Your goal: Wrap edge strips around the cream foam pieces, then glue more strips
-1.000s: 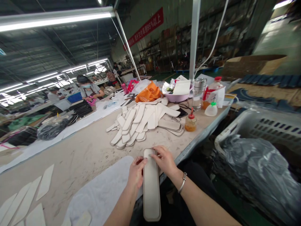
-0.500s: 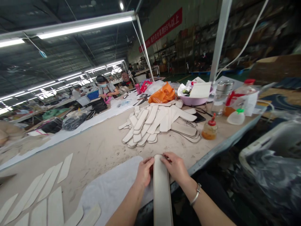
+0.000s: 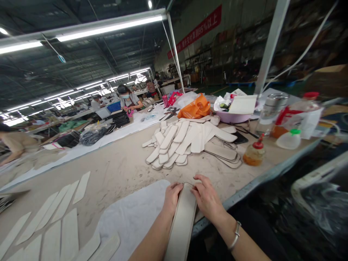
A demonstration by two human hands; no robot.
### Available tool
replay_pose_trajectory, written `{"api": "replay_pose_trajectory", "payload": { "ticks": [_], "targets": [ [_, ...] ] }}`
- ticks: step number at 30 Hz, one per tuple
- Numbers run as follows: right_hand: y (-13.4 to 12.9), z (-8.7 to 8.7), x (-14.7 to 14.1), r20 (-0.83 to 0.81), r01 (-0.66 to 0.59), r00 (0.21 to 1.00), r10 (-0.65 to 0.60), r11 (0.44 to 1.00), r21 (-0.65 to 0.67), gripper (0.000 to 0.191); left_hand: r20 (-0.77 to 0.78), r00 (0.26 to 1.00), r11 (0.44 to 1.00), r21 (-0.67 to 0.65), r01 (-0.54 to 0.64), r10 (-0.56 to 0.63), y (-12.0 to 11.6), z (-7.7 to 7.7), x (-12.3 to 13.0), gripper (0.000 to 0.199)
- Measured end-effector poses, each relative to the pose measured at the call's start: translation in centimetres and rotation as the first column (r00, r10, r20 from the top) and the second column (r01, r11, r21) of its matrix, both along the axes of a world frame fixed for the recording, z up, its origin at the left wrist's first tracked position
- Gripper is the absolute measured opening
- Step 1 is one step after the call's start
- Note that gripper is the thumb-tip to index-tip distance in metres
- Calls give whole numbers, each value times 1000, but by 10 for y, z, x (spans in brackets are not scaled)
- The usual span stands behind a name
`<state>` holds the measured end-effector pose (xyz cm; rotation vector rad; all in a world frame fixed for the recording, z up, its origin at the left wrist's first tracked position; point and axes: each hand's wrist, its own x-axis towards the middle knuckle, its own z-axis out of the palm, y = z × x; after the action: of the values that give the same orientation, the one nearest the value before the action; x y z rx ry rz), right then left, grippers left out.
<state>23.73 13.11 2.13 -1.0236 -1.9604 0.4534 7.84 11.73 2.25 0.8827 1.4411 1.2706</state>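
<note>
A long off-white strip (image 3: 181,221) with a rounded far end and a thin dark edge lies lengthwise in front of me, running out at the bottom. My left hand (image 3: 172,198) pinches its far left corner between thumb and fingers. At the far right corner, my right hand (image 3: 208,195) grips the edge with thumb and fingertips, one finger lifted clear. Beneath my left forearm spreads a white cloth (image 3: 130,206). Beyond my hands is a heap of similar strips (image 3: 187,139), some lying edge over edge. More pale strips (image 3: 70,232) are laid out side by side at left.
Right of the heap stand a glue bottle (image 3: 254,152) with a red tip, a green-capped bottle (image 3: 289,139) and a clear jar (image 3: 272,112). An orange bag (image 3: 194,107) and purple basin (image 3: 233,116) sit behind. A co-worker (image 3: 129,99) is across the tables.
The strip's near end has swung left, so it now lies slanted. My right hand has opened its fingers somewhat, one finger rising. The view has shifted slightly left.
</note>
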Motion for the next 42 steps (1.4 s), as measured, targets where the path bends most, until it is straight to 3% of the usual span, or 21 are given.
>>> {"api": "replay_pose_trajectory", "payload": {
  "ticks": [8,14,17,20,24,26,28,30,33,36,42],
  "targets": [
    [-9,-3,-6,70,19,997,-31,987,159,11,-15,998,998,10,-62,62,0,4,4,23],
    [-3,-5,-2,1,88,996,-88,995,54,10,41,999,999,-3,-34,34,-12,2,5,27],
    [-7,2,-1,31,5,999,-8,993,117,11,43,998,999,-8,-38,38,-11,0,5,26],
    [-23,22,2,86,-135,989,122,975,175,15,43,998,999,-4,-48,48,-3,-1,2,25],
    [-51,52,10,147,-360,928,342,926,117,13,38,997,998,-18,-59,60,5,-4,-2,27],
    [-56,56,14,113,-404,912,396,912,71,9,34,998,998,-18,-61,61,6,-4,-1,27],
    [-49,50,15,25,-345,939,344,938,38,7,29,998,999,-11,-51,51,3,-3,2,27],
    [-35,36,15,-77,-179,981,176,984,-26,8,19,999,1000,-5,-26,26,-1,0,5,27],
    [-12,17,16,-127,0,991,-27,979,-204,10,7,1000,1000,0,19,-19,-7,2,7,28],
    [-2,11,19,-114,5,993,-43,949,-317,11,20,999,999,3,47,-47,-7,0,7,28],
    [-3,13,17,-34,56,997,-74,926,-373,13,17,997,997,-7,82,-81,-6,-8,4,27]
  ]
}}
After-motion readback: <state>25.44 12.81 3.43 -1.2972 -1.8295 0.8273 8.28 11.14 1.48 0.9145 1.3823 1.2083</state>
